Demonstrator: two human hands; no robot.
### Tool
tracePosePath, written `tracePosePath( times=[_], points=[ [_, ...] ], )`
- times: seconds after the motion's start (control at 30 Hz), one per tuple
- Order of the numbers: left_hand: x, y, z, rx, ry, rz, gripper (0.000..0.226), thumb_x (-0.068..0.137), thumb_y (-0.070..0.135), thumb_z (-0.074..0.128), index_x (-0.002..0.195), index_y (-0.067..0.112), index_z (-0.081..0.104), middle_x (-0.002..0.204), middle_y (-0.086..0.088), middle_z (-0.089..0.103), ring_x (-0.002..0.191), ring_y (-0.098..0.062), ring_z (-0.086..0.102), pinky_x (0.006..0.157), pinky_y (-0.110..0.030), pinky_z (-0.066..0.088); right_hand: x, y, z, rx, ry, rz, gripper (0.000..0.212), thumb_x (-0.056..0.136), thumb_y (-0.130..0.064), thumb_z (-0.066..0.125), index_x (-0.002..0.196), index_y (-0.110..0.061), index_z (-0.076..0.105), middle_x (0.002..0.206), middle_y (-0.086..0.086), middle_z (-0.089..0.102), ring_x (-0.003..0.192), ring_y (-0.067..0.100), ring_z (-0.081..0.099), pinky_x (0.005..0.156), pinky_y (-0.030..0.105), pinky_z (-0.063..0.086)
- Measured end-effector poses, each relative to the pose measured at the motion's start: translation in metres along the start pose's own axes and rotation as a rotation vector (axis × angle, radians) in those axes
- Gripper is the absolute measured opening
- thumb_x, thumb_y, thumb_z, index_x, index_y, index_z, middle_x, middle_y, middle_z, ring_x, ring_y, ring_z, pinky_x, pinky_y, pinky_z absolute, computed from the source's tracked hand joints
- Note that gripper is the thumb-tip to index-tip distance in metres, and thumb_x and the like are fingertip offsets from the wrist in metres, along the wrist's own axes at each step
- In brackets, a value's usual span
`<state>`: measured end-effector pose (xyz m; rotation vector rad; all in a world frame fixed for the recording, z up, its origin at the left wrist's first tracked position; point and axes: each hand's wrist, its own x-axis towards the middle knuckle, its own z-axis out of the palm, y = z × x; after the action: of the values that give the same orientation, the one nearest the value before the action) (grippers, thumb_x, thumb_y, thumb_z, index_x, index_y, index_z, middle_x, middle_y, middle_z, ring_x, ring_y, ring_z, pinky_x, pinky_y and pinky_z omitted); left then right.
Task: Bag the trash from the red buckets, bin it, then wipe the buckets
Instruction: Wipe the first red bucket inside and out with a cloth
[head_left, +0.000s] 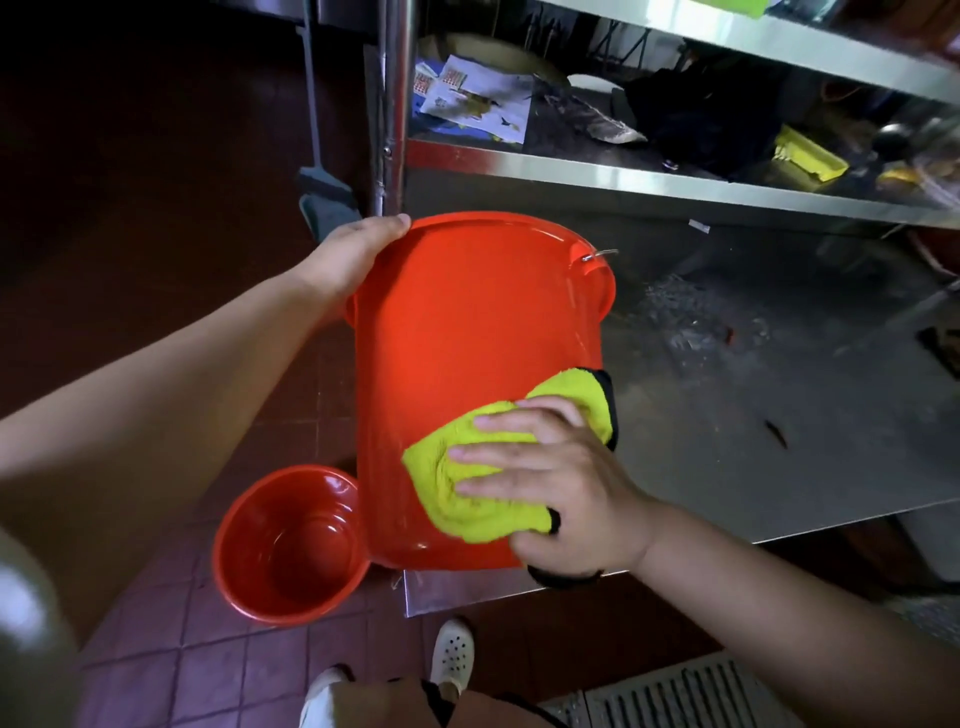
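Your right hand (561, 483), fingers flat, is pressing a yellow cloth (498, 457) against the large red bucket (478, 338), lying on the worktop (753, 405), mouth pointing away. Your left hand (353, 254) is gripping its rim; the smaller bucket (291, 545) is sitting upright, nothing inside.

Steel worktop (753, 415): large red bucket (467, 338) lying at left edge. Tiled floor (197, 670): small red bucket (291, 545) upright.

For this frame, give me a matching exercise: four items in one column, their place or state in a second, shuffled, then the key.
Items
1. large red bucket
2. small red bucket
3. yellow cloth
4. left hand

Place or state
A. standing upright on the tiled floor
B. pressed under the right hand
C. lying on its side on the steel table
D. gripping a bucket rim

Pairs: 1-C, 2-A, 3-B, 4-D
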<state>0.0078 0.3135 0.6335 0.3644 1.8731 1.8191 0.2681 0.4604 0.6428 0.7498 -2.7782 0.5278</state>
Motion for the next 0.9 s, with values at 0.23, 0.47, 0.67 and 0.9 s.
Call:
tracePosePath(
  times=[0.23,0.47,0.67,0.9],
  points=[
    [0.004,0.001,0.0,-0.006,0.061,-0.049,0.025,0.081,0.047,0.059,0.087,0.025,0.069,0.071,0.004,0.073,0.062,-0.012,0.07,0.05,-0.021,0.051,0.071,0.078,-0.032,-0.024,0.228,0.285,0.042,0.07,-0.018,0.054,0.109,-0.019,0.071,0.127,-0.005,0.06,0.122,0.023,0.048,0.1,0.053,0.036],
    [0.0,0.019,0.007,0.162,0.18,0.024,0.025,0.089,0.03,0.05,0.067,0.02,0.057,0.052,0.013,0.057,0.054,-0.007,0.054,0.052,-0.021,0.041,0.091,0.072,-0.019,0.043,0.248,0.448,0.042,0.074,-0.023,0.057,0.115,-0.031,0.066,0.135,-0.015,0.052,0.133,0.011,0.033,0.111,0.047,0.021],
    [0.007,0.053,0.056,0.958,0.1,0.273,0.056,0.082,0.07,0.044,0.108,0.025,0.063,0.112,-0.003,0.066,0.109,-0.024,0.058,0.08,-0.028,0.037,0.055,0.016,-0.009,-0.102,0.092,0.27,0.045,0.066,-0.028,0.06,0.109,-0.033,0.07,0.132,-0.014,0.056,0.131,0.017,0.041,0.106,0.036,0.021],
    [0.006,0.043,0.041,0.801,0.095,0.164,0.064,0.079,0.075,0.044,0.123,0.031,0.058,0.127,0.004,0.061,0.121,-0.018,0.053,0.101,-0.032,0.041,-0.002,-0.015,0.01,0.002,-0.013,0.049,0.046,0.066,-0.031,0.059,0.11,-0.029,0.069,0.134,-0.014,0.054,0.136,0.011,0.035,0.109,0.044,0.021]
  ],
)
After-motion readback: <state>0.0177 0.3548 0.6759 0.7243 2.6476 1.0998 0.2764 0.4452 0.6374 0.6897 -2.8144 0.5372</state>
